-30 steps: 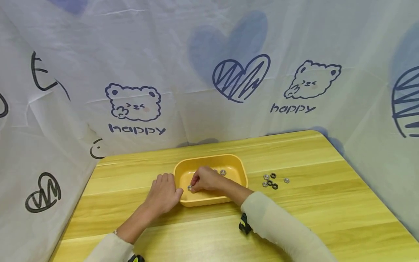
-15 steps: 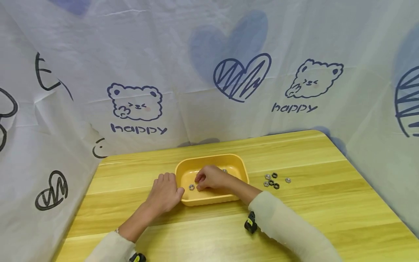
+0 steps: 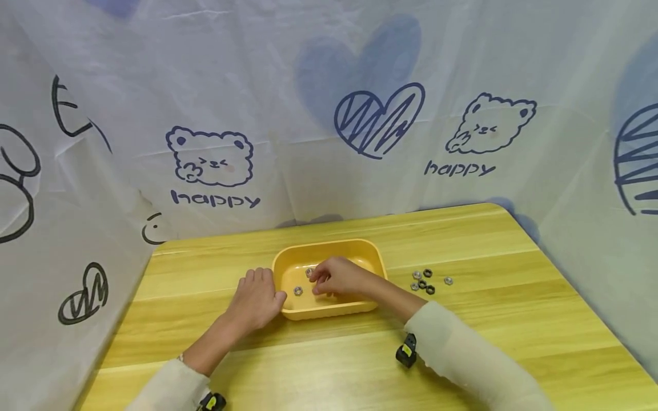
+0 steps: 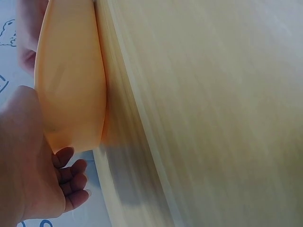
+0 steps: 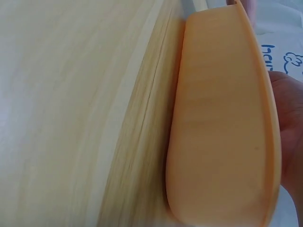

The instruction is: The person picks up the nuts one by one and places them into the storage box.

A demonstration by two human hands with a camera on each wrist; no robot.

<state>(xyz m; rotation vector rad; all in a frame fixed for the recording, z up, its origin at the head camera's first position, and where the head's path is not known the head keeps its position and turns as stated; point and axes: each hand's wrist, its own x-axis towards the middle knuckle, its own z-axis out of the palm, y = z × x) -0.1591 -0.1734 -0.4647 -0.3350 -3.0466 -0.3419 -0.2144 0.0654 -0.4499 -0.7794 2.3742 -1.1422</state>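
Note:
A yellow plastic tray (image 3: 329, 311) with rounded corners stands on the wooden table. My left hand (image 3: 255, 301) grips its left end, the thumb at the rim and the fingers bent at the outer wall, as the left wrist view shows. My right hand (image 3: 343, 276) is inside the tray, thumb and forefinger apart, with no nut visible between them. A silver hex nut (image 3: 298, 291) lies on the tray floor near the left end. Another silver nut (image 3: 310, 272) lies right by my right fingertips. The right wrist view shows mostly the tray's outer wall (image 5: 222, 118), hiding the fingertips.
Right of the tray lies a loose group of silver and black nuts (image 3: 422, 283), with one silver nut (image 3: 449, 281) apart to their right. A white cloth (image 3: 288, 188) with drawings hangs behind the table (image 3: 488, 319) and along its sides.
My right hand has let go of the silver nut near the tray's left end and moved right. Another nut now shows by its fingertips. My left hand stays at the tray's end.

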